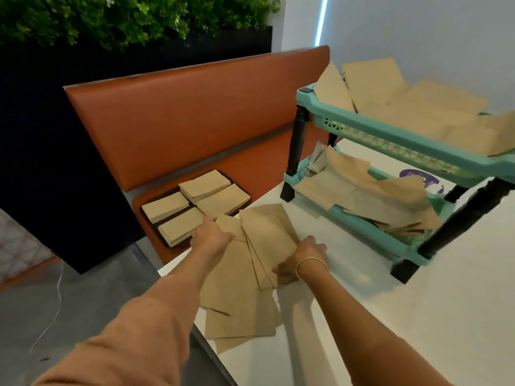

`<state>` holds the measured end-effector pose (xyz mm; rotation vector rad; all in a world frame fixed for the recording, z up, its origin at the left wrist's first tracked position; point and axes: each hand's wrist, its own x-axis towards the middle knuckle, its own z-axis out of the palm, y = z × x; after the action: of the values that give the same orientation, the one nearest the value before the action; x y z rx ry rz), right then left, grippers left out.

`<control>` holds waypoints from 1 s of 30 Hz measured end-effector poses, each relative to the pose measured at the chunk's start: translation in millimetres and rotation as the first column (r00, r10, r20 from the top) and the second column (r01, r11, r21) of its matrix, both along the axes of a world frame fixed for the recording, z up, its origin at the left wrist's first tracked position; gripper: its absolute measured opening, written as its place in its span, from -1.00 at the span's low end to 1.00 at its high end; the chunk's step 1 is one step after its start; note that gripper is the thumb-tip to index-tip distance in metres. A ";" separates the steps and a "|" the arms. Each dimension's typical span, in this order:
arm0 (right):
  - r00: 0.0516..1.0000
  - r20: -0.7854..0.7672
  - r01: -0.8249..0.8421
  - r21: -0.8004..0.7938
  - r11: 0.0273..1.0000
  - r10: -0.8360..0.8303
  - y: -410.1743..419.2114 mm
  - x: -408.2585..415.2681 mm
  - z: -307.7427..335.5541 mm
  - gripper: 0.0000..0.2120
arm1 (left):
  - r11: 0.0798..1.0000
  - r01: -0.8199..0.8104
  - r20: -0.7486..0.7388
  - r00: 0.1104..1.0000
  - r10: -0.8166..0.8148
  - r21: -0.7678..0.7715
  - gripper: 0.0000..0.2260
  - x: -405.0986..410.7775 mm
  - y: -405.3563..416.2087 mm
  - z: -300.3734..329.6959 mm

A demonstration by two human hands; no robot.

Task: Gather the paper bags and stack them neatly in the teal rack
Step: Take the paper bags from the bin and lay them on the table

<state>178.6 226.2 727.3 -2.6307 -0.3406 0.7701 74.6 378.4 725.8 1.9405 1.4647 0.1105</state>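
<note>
White table (362,316), orange bench behind. Loose paper bags (245,280) fanned at table's near-left edge, directly under both hands. Left hand (213,235) reaching forward, fingers curled over far bags. Right hand (302,259) pinching fan's right edge. Teal rack (390,140) well right, holding jumbled bags.
</note>
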 end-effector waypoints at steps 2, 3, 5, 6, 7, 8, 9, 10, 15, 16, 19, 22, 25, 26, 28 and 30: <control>1.000 0.007 0.013 -0.013 1.000 -0.013 -0.7 3.1 -2.9 -0.09 | 0.999 -0.042 0.060 0.997 0.043 -0.016 -0.43 1.5 -0.5 -1.4; 1.000 0.008 0.018 -0.022 1.000 -0.018 -1.3 4.2 -3.6 -0.10 | 0.998 -0.060 0.085 0.994 0.062 -0.018 -0.42 1.6 -1.5 0.0; 1.000 0.001 0.024 -0.034 0.999 -0.024 -2.6 6.2 -4.2 -0.10 | 0.994 -0.110 0.124 0.986 0.112 -0.019 -0.43 0.5 -2.2 3.2; 1.000 -0.007 0.025 -0.035 0.999 -0.025 -3.6 7.1 -4.0 -0.10 | 0.990 -0.141 0.141 0.980 0.143 -0.024 -0.44 -0.9 -1.8 4.7; 0.999 -0.020 0.027 -0.033 0.999 -0.028 -5.1 7.8 -3.6 -0.09 | 0.986 -0.167 0.154 0.973 0.169 -0.029 -0.46 -2.7 -1.2 5.7; 0.999 -0.033 0.033 -0.028 0.999 -0.033 -7.1 8.4 -3.0 -0.08 | 0.983 -0.181 0.162 0.969 0.184 -0.036 -0.49 -4.8 -0.5 6.5; 0.998 -0.045 0.038 -0.022 0.999 -0.039 -9.0 9.3 -2.7 -0.07 | 0.982 -0.183 0.167 0.968 0.188 -0.043 -0.53 -7.3 0.3 7.8; 0.998 -0.051 0.043 -0.019 0.999 -0.043 -11.6 9.7 -2.2 -0.06 | 0.983 -0.175 0.169 0.969 0.182 -0.055 -0.58 -9.9 1.6 9.3; 0.999 0.008 0.037 -0.065 0.997 -0.037 -28.1 9.6 -0.7 -0.08 | 0.978 -0.190 0.248 0.946 0.206 -0.090 -0.80 -23.0 3.1 25.5; 0.999 0.038 0.025 -0.086 0.996 -0.021 -31.0 8.4 0.5 -0.10 | 0.975 -0.203 0.285 0.933 0.220 -0.088 -0.85 -25.7 2.5 29.4; 0.993 0.115 -0.010 -0.145 0.989 0.027 -37.3 2.8 3.1 -0.11 | 0.967 -0.211 0.414 0.874 0.252 -0.143 -0.92 -33.7 -0.8 41.4; 0.986 0.161 -0.018 -0.157 0.987 0.044 -44.6 -4.3 7.4 -0.15 | 0.967 -0.206 0.495 0.831 0.255 -0.154 -0.88 -43.0 -7.6 56.8; 0.965 0.245 -0.048 -0.174 0.984 0.090 -55.9 -8.6 13.9 -0.27 | 0.968 -0.202 0.540 0.803 0.252 -0.151 -0.90 -50.6 -13.3 71.2; 0.960 0.263 -0.052 -0.165 0.985 0.094 -59.1 -9.5 16.0 -0.33 | 0.970 -0.195 0.547 0.801 0.243 -0.145 -0.92 -52.8 -15.5 75.3; 0.962 0.265 -0.046 -0.098 0.994 0.071 -63.5 -9.6 18.8 -0.50 | 0.976 -0.165 0.565 0.796 0.218 -0.144 -0.92 -55.7 -19.2 81.0; 0.972 0.230 -0.051 0.008 0.999 0.048 -68.3 -10.1 25.3 -0.66 | 0.981 -0.138 0.574 0.796 0.193 -0.138 -0.89 -58.0 -24.8 85.9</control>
<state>168.5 157.9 752.6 -2.7119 -0.4742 0.4758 16.6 353.5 811.7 1.5030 1.1808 0.6567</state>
